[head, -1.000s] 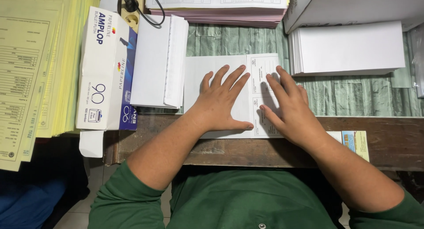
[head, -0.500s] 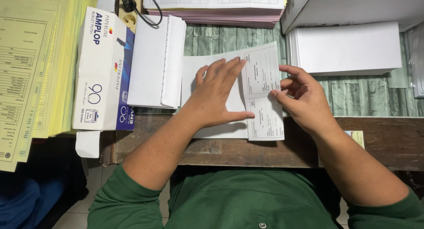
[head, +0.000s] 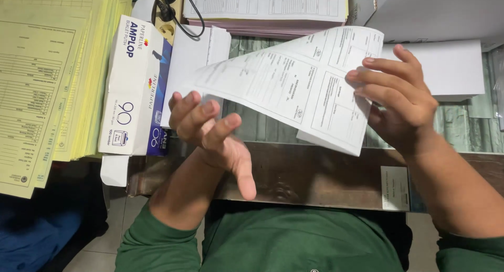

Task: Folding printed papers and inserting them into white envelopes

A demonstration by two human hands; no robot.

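Right hand (head: pixel 401 101) is pinching a white printed paper form, partly folded (head: pixel 304 85), w/ fingers (head: pixel 375 75) closed on its right edge, lifting it above the wooden surface's front edge (head: pixel 315 175). Left hand (head: pixel 210 133) is hovering beneath, fingers spread & empty. Best done, by the look of it, w/ a firm edge grip, left hand supporting the drooping corner nr the white envelope stack (head: pixel 191 56).

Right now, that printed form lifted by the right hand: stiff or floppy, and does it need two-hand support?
Likely floppy: the printed form bows between the right hand and left hand. Probably very light, since fingertips at its edges carry it. It seems to hold a crease, so it may spring or sag when released.
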